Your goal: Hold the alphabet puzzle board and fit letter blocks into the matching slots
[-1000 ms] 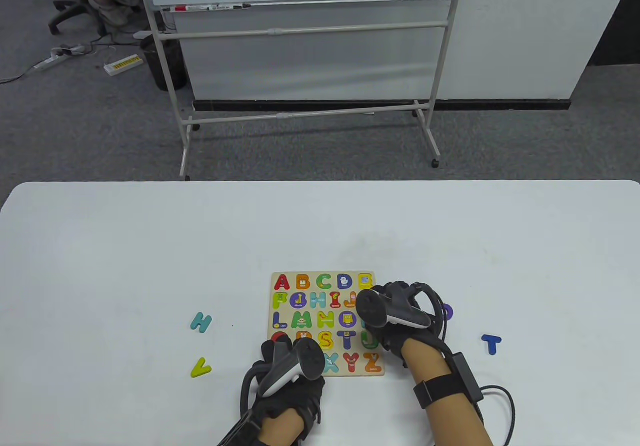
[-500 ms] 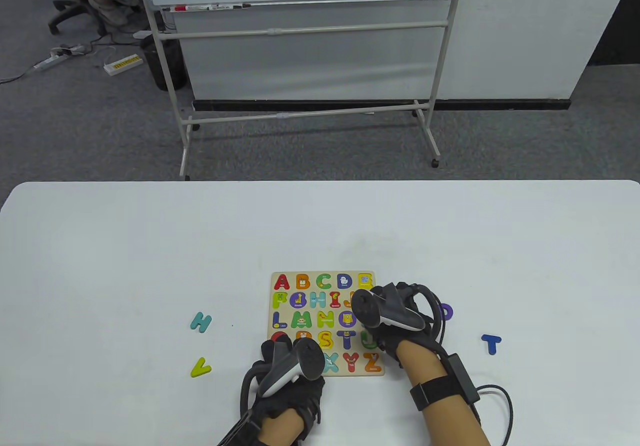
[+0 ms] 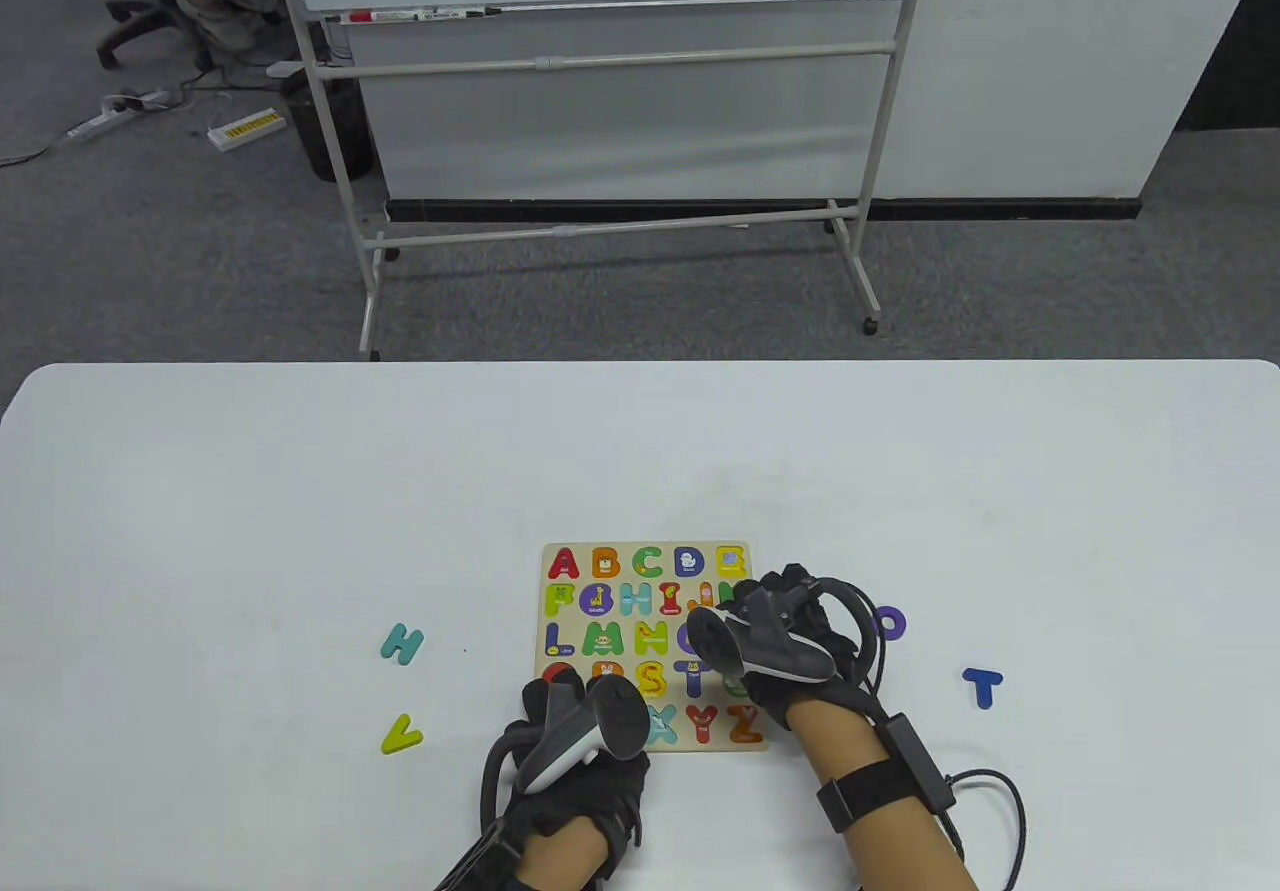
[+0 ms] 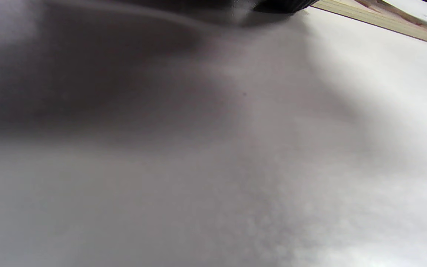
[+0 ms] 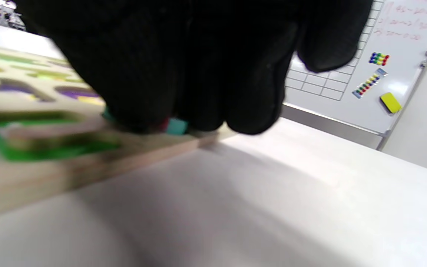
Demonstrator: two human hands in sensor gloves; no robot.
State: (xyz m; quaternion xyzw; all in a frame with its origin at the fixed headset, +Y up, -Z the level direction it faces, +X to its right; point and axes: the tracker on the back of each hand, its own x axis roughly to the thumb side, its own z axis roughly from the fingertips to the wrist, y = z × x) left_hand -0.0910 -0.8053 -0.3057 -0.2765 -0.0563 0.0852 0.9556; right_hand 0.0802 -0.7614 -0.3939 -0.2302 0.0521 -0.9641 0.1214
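The wooden alphabet puzzle board [image 3: 549,619] lies flat near the table's front, with most slots filled with coloured letters. My left hand [image 3: 560,703] rests on its near left corner and holds it down. In the left wrist view a black fingertip [image 4: 280,4] touches the board's edge [image 4: 384,24]. My right hand [image 3: 775,621] is over the board's right edge. In the right wrist view its fingers [image 5: 198,74] press a teal block [image 5: 176,127] against the board [image 5: 87,159]. I cannot tell which letter it is.
Loose letters lie on the white table: a teal H [image 3: 402,643] and a yellow-green V [image 3: 401,734] left of the board, a purple O [image 3: 889,621] and a blue T [image 3: 983,686] to its right. A cable [image 3: 1000,801] trails from my right wrist.
My right hand has shifted a little toward me and to the left over the board's right edge, uncovering more of the purple O. My left hand and the board have not moved.
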